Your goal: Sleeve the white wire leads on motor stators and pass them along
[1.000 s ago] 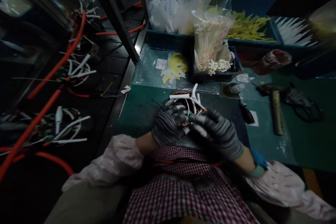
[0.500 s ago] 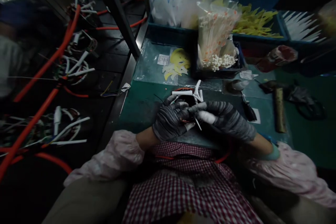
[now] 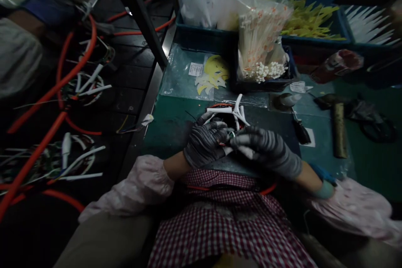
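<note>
A ring-shaped wound motor stator [image 3: 221, 105] with copper-coloured windings and white sleeved leads [image 3: 239, 113] sits on the bench in front of me. My left hand [image 3: 205, 140], in a grey striped knit glove, is wrapped round its left and near side. Across from it, my right hand [image 3: 266, 148], gloved alike with pale fingertips, has its fingers pinched together at the near right rim. A small whitish-green wire [image 3: 231, 135] shows between the two hands at those fingertips. My fingers hide most of the stator's near side.
Behind the stator lie yellow cut pieces [image 3: 216, 69] and a dark tray [image 3: 266, 86] of bagged white ties. A small bottle [image 3: 287, 100] and a hammer [image 3: 339, 130] lie right. More wired stators [image 3: 83, 83] and red tubing [image 3: 47, 142] fill the left, beside a co-worker's sleeve [image 3: 19, 58].
My right hand has shifted slightly, its fingers now lower and more bunched at the rim, uncovering more white leads. My left hand keeps its hold. The co-worker's arm has moved further into view.
</note>
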A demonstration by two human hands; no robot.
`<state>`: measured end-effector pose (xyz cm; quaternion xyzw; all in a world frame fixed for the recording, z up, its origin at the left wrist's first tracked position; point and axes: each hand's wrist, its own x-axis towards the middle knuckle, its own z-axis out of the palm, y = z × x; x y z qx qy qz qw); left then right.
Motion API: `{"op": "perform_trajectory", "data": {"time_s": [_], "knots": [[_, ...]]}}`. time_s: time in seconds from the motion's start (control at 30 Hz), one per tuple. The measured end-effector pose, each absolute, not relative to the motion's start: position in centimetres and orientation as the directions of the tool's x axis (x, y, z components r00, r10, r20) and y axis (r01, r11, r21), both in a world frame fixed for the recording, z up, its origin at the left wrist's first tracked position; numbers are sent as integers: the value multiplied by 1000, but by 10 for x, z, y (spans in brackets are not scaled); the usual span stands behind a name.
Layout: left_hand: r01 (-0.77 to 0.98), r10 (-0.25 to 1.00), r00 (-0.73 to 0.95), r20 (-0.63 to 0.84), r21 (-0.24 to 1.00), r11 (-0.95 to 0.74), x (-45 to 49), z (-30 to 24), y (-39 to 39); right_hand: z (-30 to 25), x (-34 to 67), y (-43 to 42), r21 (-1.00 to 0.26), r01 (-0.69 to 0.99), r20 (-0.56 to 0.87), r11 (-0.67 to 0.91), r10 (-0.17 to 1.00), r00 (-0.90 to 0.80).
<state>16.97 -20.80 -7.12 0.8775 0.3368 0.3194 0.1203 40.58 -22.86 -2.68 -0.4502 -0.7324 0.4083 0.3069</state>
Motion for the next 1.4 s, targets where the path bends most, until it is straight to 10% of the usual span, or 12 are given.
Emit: {"op": "perform_trajectory", "data": {"time_s": [0.33,0.47,0.73,0.87,1.1,1.4], "knots": [[502,692,551,467,476,-722,171,-68,-209,-21,398,-240,-806,401,126,436,787,-603],[467,629,562,537,422,-777,170,-70,-202,-11,363,-209,-728,608,58,317,912,-405],[592,531,630,567,93,-801,143,-63,-206,-33,388,-196,-577,746,371,332,920,-122],[561,473,742,476,-55,-826,127,-46,-208,-46,399,-189,-516,809,118,283,958,-260],[422,383,894,230,-152,-894,129,-7,-199,-43,389,-117,-600,546,138,585,748,-649],[494,423,752,505,-6,-870,95,-44,-203,-67,431,-219,-807,558,173,192,981,-88]]}}
